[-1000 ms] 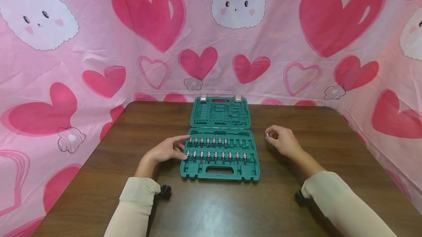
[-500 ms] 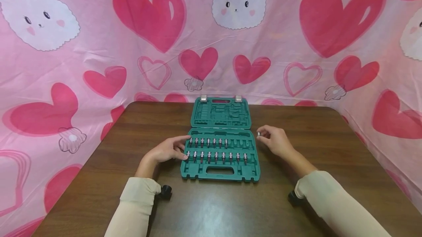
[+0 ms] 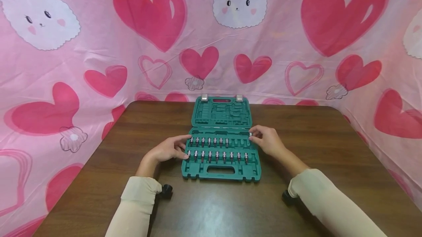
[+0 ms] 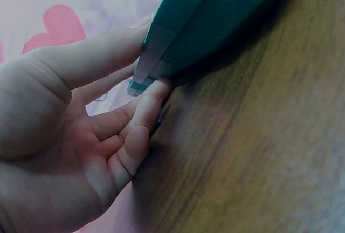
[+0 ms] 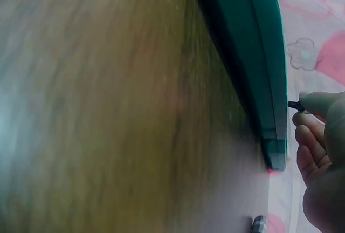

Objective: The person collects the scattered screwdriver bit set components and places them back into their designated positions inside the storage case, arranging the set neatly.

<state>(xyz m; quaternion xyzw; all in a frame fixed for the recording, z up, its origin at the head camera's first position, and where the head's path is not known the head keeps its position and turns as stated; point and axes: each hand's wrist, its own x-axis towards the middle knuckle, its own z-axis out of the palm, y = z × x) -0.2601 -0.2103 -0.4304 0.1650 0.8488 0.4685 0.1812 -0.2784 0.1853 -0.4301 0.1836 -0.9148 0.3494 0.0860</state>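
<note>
An open green case [image 3: 220, 177] lies on the table, holding two rows of small silver bit sockets [image 3: 209, 155]. The left hand [image 3: 166, 150] grips its left edge; in the left wrist view the thumb of the left hand [image 4: 81, 109] lies on the rim of the green case [image 4: 210, 22], other fingers curled against its side. The right hand [image 3: 268, 141] pinches a small silver bit socket [image 3: 250, 134] above the case's upper right edge. Its dark tip [image 5: 295, 105] points at the case from the right hand [image 5: 323, 141] in the right wrist view.
The case's lid [image 3: 221, 111] lies opened back towards the pink heart-patterned cloth [image 3: 197, 17] behind the wooden table [image 3: 211, 211]. Another small metal piece [image 5: 260, 224] shows at the bottom of the right wrist view. Dark straps sit at both wrists.
The right hand has moved left with the pinched bit socket, from beside the case to its upper right edge. The left hand has stayed on the left edge.
</note>
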